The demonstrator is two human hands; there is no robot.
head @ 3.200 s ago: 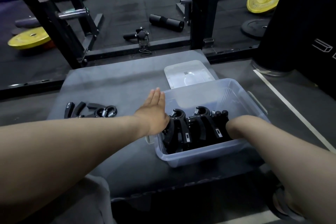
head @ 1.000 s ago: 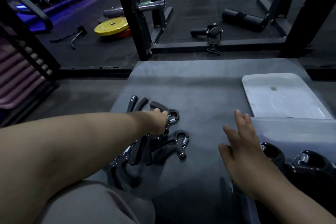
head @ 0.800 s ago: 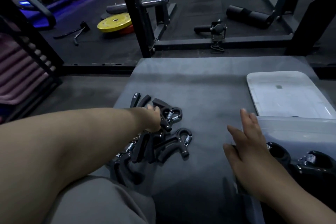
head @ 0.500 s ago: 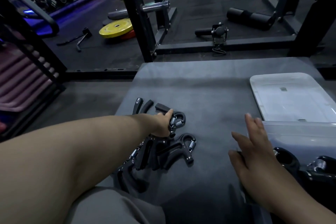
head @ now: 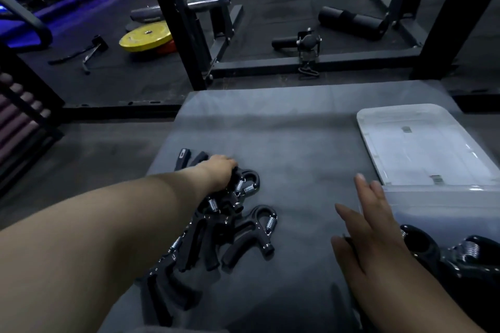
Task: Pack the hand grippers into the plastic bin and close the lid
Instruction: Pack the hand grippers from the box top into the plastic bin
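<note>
**Left hand on loose pile, bin open**

- Left hand [head: 219, 170]: reaching across the mat [head: 284, 127], fingers curled down over the top gripper [head: 247, 182] at the far end of the pile [head: 243, 235]. Grip looks closed on it. Fingertips are hidden under the hand.
- Pile: several black spring grippers overlapping on the mat's left side, well apart from the bin.
- Right hand [head: 370, 227]: flat, fingers straight, holding nothing. It sits at the bin's left wall; can't confirm contact.
- Bin [head: 446, 205]: clear plastic, at the right edge, uncovered. Packed grippers [head: 460, 251] are visible inside, against the near left corner.
- Lid [head: 422, 149]: flat on the mat, just behind the bin.
</note>
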